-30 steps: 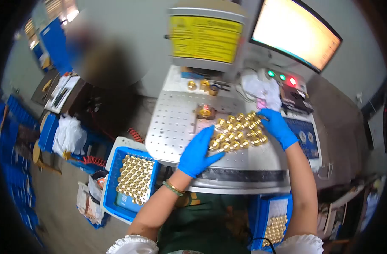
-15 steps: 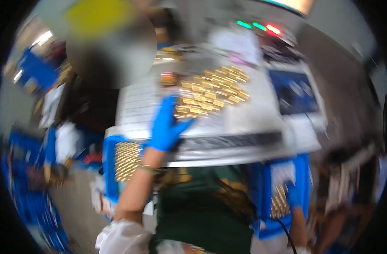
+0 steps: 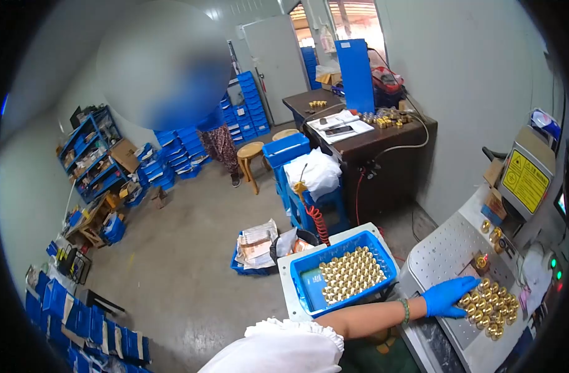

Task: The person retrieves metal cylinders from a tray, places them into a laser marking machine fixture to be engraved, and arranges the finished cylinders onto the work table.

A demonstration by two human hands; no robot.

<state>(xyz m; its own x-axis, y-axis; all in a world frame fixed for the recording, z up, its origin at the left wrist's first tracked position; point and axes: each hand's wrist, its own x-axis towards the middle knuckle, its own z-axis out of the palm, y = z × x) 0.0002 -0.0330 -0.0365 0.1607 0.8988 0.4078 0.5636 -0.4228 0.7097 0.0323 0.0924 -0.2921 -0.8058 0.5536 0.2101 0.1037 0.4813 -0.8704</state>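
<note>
The left hand (image 3: 449, 298), gloved in smooth blue, is held with fingers extended and thumb spread apart. Glossy, rounded, brass-coloured fittings (image 3: 493, 308) are clustered at its fingertips; whether they are touched cannot be told. Beneath lies a perforated metal worktop (image 3: 442, 250). Beside the forearm, similar pieces (image 3: 353, 273) are ranked in a blue plastic bin (image 3: 376, 247).

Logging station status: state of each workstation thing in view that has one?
Gold-coloured metal fittings on perforated silver metal plate: grouped closely
Blue-gloved left hand: open, at that group's edge
Rectangular blue plastic bin: uncovered, partly filled with similar fittings
Round green indicator lights: lit
Round red indicator light: lit
Grey machine head with yellow label: running or idle, can't tell
</note>
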